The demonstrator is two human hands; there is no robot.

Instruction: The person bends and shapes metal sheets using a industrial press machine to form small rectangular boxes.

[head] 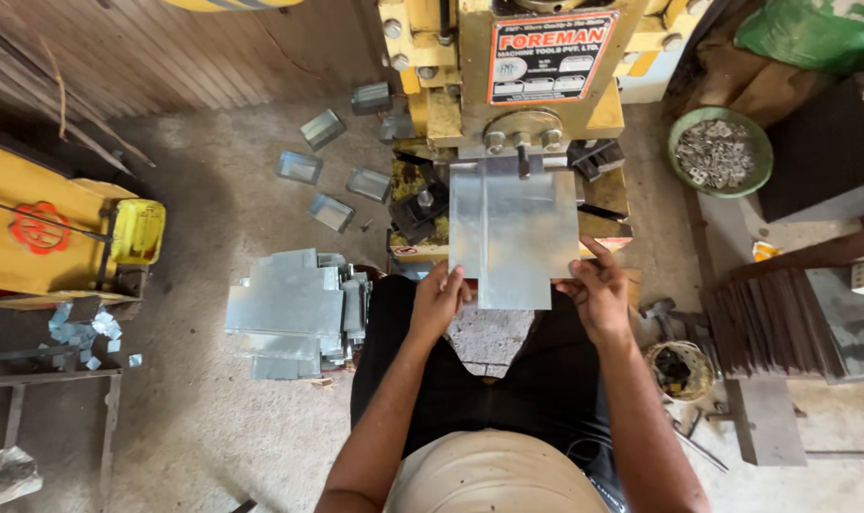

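left hand (438, 302) and right hand (595, 290) both pinched onto a flat shiny metal sheet (513, 237), edges gripped, under a chunky yellow press (508, 85), stack of similar sheets (289, 309) nearby

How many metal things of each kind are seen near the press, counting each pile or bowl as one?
Flat metal sheet held at the yellow press by left hand and right hand: 1
Stack of flat sheets on the floor: 1
Bent sheet pieces on the floor behind it: about 6
Green bowl of small metal parts: 1
Total: about 9
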